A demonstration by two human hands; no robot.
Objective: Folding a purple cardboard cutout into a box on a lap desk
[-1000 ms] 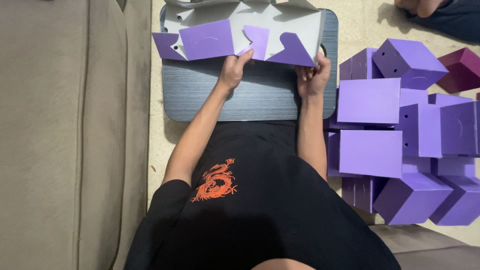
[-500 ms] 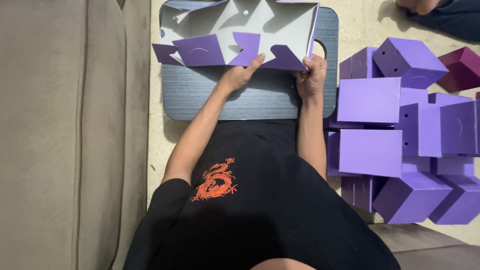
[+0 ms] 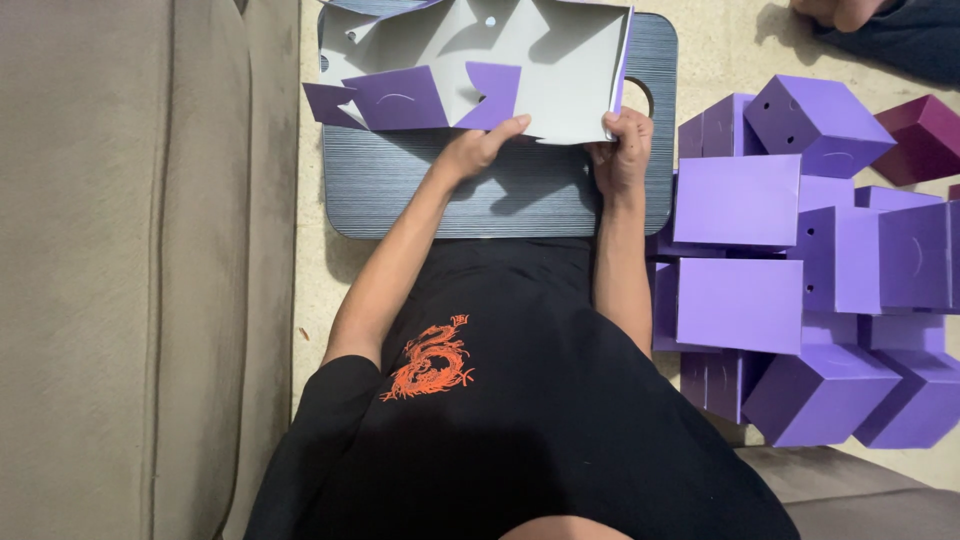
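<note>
A flat cardboard box blank (image 3: pixel 520 60), grey on the inside and purple on the outside, lies partly folded over a dark grey lap tray (image 3: pixel 500 195). My left hand (image 3: pixel 480 148) presses the blank's near edge, next to a raised purple flap (image 3: pixel 400 98). At the blank's right near corner, my right hand (image 3: pixel 622 150) grips the upturned side wall.
Several folded purple boxes (image 3: pixel 800 260) are piled on the floor to the right, with a maroon box (image 3: pixel 925 135) at the far right. Another person's limb (image 3: pixel 850 12) shows at the top right. A grey sofa (image 3: pixel 130 270) runs along the left.
The blank has been turned up: its grey inside now faces me, the right side wall stands raised, and both hands have shifted along its near edge.
</note>
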